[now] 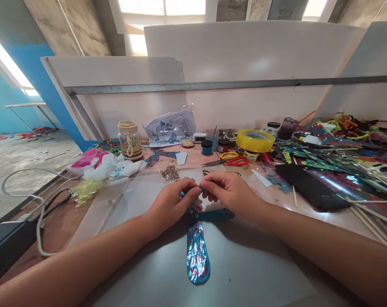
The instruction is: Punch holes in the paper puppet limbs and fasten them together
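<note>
My left hand [172,204] and my right hand [233,190] meet above the middle of the white work surface, fingertips closed together. Between them they pinch a small teal piece [201,188], mostly hidden by the fingers. Just below lies a glossy teal craft piece with red swirls; its rounded strip [198,258] points towards me. A darker teal arm [216,215] of it extends right, under my right hand. Small shiny dots show at the joint [193,214]. Whether the pinched piece is attached to it, I cannot tell.
Behind my hands are a pile of beads [170,172], scissors [234,160], a yellow tape roll [255,140], paint jars [206,147] and a cord-wrapped glass jar [129,140]. A black pouch [311,187] and several thin sticks lie right; plastic bags [100,165] and cables lie left.
</note>
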A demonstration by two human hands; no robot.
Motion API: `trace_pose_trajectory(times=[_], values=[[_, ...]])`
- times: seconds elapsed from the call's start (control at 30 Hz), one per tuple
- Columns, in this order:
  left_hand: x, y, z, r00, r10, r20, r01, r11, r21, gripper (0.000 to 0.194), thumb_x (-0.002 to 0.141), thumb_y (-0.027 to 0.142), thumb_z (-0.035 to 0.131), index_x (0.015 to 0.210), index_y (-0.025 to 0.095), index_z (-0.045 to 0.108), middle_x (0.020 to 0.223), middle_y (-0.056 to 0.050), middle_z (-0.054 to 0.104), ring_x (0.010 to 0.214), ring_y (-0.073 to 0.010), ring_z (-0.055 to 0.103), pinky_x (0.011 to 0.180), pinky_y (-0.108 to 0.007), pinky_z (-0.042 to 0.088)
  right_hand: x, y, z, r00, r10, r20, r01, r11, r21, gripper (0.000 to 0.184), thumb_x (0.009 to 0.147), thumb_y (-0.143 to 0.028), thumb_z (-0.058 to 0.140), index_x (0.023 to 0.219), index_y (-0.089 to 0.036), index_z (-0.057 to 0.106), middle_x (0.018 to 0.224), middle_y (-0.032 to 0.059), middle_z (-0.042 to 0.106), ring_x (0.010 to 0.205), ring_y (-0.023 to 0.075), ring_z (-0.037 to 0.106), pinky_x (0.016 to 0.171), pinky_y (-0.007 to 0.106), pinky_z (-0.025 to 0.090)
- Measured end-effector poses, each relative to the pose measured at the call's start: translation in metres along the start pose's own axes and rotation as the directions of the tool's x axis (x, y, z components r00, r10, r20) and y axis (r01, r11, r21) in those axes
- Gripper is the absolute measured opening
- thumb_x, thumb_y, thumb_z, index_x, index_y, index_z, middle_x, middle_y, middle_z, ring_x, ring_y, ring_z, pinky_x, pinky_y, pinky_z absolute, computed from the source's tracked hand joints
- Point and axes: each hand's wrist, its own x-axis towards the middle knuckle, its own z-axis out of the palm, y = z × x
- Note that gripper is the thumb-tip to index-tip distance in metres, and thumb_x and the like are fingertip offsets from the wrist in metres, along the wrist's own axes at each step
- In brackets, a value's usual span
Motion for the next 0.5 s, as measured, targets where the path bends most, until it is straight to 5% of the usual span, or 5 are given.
trace_pose_trajectory(times=[0.17, 0.3, 0.37, 0.5], values=[[0.001, -0.007, 0.003, 0.995, -0.091, -0.04, 0.082, 0.98, -0.179, 0.029, 0.098, 0.044, 0.046, 0.085, 0.02, 0.053, 0.072, 0.0, 0.065, 0.069, -0.0158, 0.064, 0.06, -0.027, 0.049, 0.01, -0.005, -0.037, 1.0, 0.009, 0.024, 0.0, 0.932, -0.363, 0.033, 0.095, -0.046, 0.048, 0.1, -0.021, 0.068, 0.089, 0.0051, 0.072, 0.074, 0.0191, 0.065, 0.066, 0.03, 0.049], [0.001, -0.009, 0.009, 0.985, -0.174, -0.012, 0.151, 0.88, -0.451, 0.022, 0.098, 0.043, 0.044, 0.093, 0.022, 0.042, 0.067, 0.005, 0.058, 0.054, -0.0113, 0.059, 0.046, -0.022, 0.045, 0.015, 0.019, -0.066, 0.996, 0.093, 0.016, -0.046, 0.629, -0.776, 0.049, 0.085, -0.044, 0.065, 0.13, -0.024, 0.06, 0.123, 0.012, 0.067, 0.104, 0.0311, 0.065, 0.081, 0.038, 0.049], [0.001, -0.009, 0.009, 0.984, -0.174, -0.047, 0.134, 0.881, -0.454, 0.019, 0.099, 0.041, 0.044, 0.095, 0.023, 0.041, 0.066, 0.008, 0.051, 0.047, -0.0077, 0.049, 0.043, -0.019, 0.04, 0.014, 0.036, -0.068, 0.982, 0.184, 0.043, -0.055, 0.496, -0.867, 0.055, 0.083, -0.045, 0.068, 0.132, -0.022, 0.058, 0.12, 0.0148, 0.068, 0.102, 0.0341, 0.066, 0.075, 0.038, 0.05], [0.001, -0.011, 0.006, 0.984, -0.153, -0.096, 0.105, 0.917, -0.385, 0.024, 0.1, 0.042, 0.041, 0.095, 0.02, 0.049, 0.065, 0.007, 0.045, 0.05, -0.0069, 0.041, 0.047, -0.019, 0.037, 0.013, 0.059, -0.057, 0.974, 0.211, 0.085, 0.005, 0.352, -0.936, 0.035, 0.09, -0.039, 0.058, 0.12, -0.021, 0.064, 0.105, 0.0145, 0.069, 0.086, 0.0308, 0.069, 0.064, 0.035, 0.047]])
